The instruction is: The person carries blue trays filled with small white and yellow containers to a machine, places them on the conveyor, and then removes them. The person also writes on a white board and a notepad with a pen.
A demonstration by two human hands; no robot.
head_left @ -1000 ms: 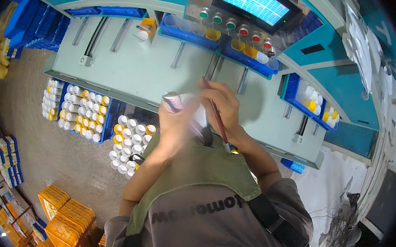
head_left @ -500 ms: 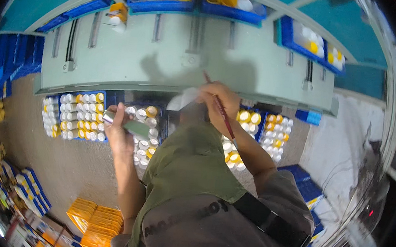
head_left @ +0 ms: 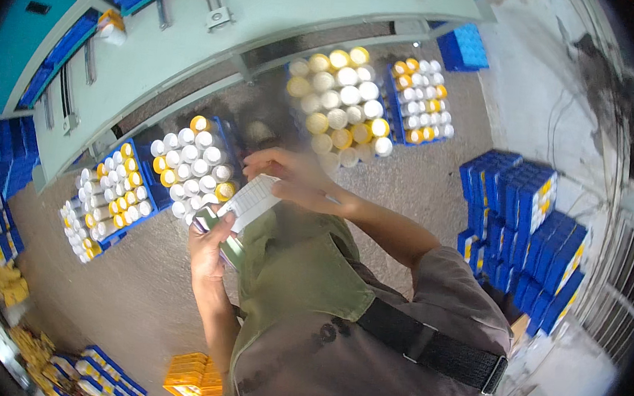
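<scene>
My left hand (head_left: 209, 247) is closed round a flat, green, pad-like thing (head_left: 233, 252) with a pale purplish edge, in front of my apron. Above it lies a white sheet of paper (head_left: 255, 203) with faint printed lines, its lower end by my left thumb. My right hand (head_left: 292, 181) grips the sheet's upper right edge, fingers bent behind it and slightly blurred. Beyond my hands stands a blue crate of white- and yellow-capped containers (head_left: 196, 161). Another group of such containers (head_left: 340, 102) is farther right.
A pale green bench (head_left: 288, 14) curves across the far side, with a small yellow-and-white container (head_left: 111, 28) on it. Stacked blue crates (head_left: 515, 215) stand at right, by the white wall. More capped containers (head_left: 105, 202) are at left; orange baskets (head_left: 195, 380) sit near the lower edge.
My view has turned to the right, so the bench now slants to the upper left. My right hand has come down beside my left with the white paper; the red pen-like stick no longer shows.
</scene>
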